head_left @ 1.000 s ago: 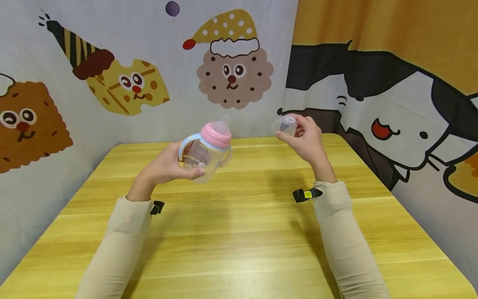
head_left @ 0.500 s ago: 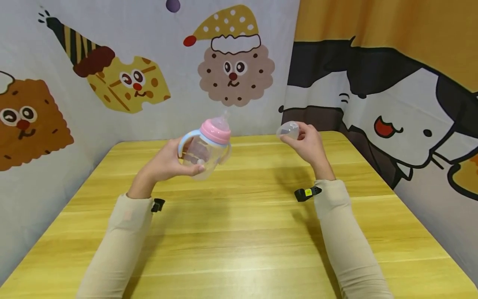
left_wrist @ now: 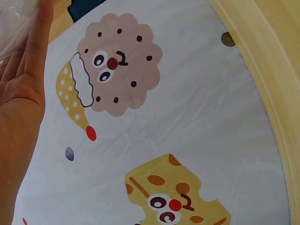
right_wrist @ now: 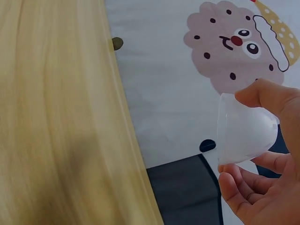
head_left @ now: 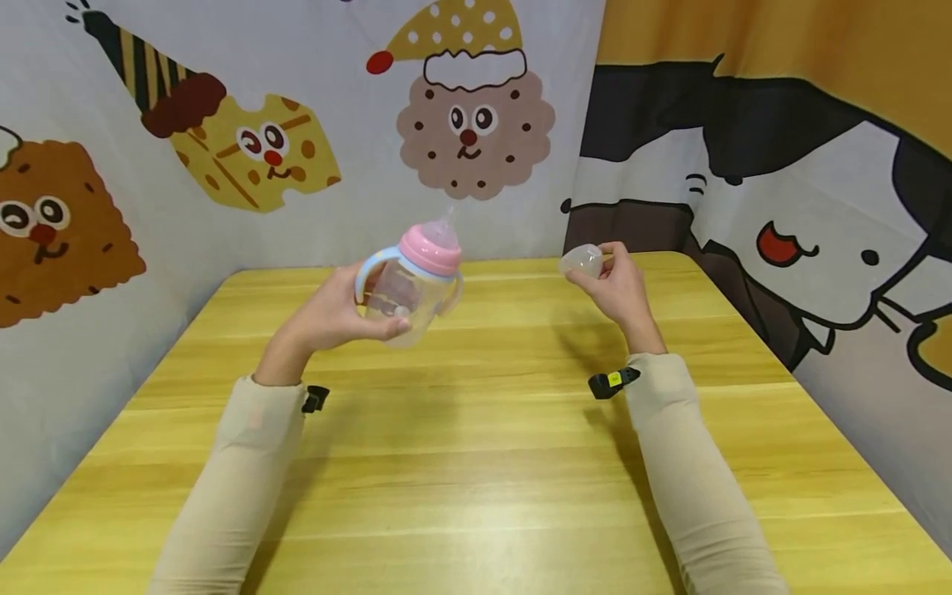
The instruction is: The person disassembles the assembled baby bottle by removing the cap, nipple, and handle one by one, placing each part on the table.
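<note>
A clear baby bottle (head_left: 416, 299) with a pink collar, a see-through nipple and pale blue handles is gripped in my left hand (head_left: 335, 312), tilted a little to the right above the table. Its nipple is uncovered. In the left wrist view only a sliver of the bottle (left_wrist: 14, 23) shows, beside the left hand (left_wrist: 21, 93). My right hand (head_left: 617, 285) pinches a translucent dome-shaped cap (head_left: 583, 261) between thumb and fingers, apart from the bottle. In the right wrist view the cap (right_wrist: 243, 131) lies sideways, its open rim facing left, within the right hand (right_wrist: 267, 187).
Beneath both hands is a wooden-topped table (head_left: 461, 463) with light yellow grain. Behind it hangs a white curtain (head_left: 357, 165) with cartoon biscuits and cheese, and to the right a curtain (head_left: 788, 198) with a cartoon animal.
My right hand has moved slightly down and to the right with the cap, turning it. The left hand holds the bottle nearly still. The head view has tilted down a little.
</note>
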### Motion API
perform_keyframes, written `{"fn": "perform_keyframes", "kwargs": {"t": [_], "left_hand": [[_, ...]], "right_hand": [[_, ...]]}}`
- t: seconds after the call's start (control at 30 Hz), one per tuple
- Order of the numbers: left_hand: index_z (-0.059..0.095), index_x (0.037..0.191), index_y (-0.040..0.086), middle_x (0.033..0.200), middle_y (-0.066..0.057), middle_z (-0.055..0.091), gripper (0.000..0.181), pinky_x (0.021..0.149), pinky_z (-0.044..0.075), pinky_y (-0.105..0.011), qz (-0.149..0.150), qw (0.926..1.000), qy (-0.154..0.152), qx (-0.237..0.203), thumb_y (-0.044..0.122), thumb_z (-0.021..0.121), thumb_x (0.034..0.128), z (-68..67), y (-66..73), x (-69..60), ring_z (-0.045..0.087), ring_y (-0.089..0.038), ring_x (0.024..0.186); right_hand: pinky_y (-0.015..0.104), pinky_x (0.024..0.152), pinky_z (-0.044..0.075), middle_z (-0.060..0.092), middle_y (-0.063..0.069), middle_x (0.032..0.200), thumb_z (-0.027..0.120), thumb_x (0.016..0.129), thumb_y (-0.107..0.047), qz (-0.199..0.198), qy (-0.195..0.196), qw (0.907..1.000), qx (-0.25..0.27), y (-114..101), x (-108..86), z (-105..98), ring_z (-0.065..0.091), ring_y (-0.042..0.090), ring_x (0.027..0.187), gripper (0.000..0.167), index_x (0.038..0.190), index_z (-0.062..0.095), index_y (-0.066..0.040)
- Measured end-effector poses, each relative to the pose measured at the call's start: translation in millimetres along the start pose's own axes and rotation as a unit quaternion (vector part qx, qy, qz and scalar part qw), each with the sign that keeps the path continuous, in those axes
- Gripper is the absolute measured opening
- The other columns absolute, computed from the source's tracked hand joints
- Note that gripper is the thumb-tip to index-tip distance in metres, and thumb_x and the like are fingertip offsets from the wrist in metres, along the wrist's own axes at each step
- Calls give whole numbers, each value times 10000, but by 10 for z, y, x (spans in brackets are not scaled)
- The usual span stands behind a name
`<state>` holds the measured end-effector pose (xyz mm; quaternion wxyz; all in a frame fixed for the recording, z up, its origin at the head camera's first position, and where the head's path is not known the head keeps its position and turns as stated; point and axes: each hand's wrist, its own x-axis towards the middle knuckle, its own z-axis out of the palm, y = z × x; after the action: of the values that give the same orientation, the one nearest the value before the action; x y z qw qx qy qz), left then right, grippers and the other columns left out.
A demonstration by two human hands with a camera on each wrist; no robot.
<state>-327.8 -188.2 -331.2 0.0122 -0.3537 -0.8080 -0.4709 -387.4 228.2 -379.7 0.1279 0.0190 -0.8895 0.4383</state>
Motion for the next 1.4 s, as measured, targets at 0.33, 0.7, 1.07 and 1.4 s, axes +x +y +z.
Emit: {"fn": "perform_keyframes", "kwargs": {"t": [0.33,0.7,1.07,1.4], "left_hand": [[595,1372,44,1202,-85,702,577,893,593,-404,-23,10000,-2,27,104,847,856,-25,11,9,675,-257,1050],[618,1349,60,1191,-91,715,540,900,596,-356,29,9999,-64,-100,110,845,861,7,24,5,691,-252,1064],[589,1376,38,1198,-87,706,581,903,599,-435,57,10000,33,17,103,846,859,-69,37,-55,686,-265,1057],[595,1375,40,1201,-88,719,585,911,598,-495,165,9998,72,8,102,850,852,-72,55,-24,694,-242,1062]], "right_hand": [[426,821,479,594,250,1227,756,966,-353,100,-327,9993,-164,60,50,41,566,369,1024,661,1458,486,-5],[504,869,536,593,321,1305,774,986,-304,295,-758,9956,-464,248,54,157,601,440,1098,665,1479,463,18],[538,871,534,621,324,1274,811,968,-256,82,-672,9951,-727,243,19,282,606,460,1107,548,1357,523,2],[530,865,516,627,327,1224,786,989,-255,190,-824,9911,-1028,316,23,290,601,446,1061,539,1379,534,20]]}}
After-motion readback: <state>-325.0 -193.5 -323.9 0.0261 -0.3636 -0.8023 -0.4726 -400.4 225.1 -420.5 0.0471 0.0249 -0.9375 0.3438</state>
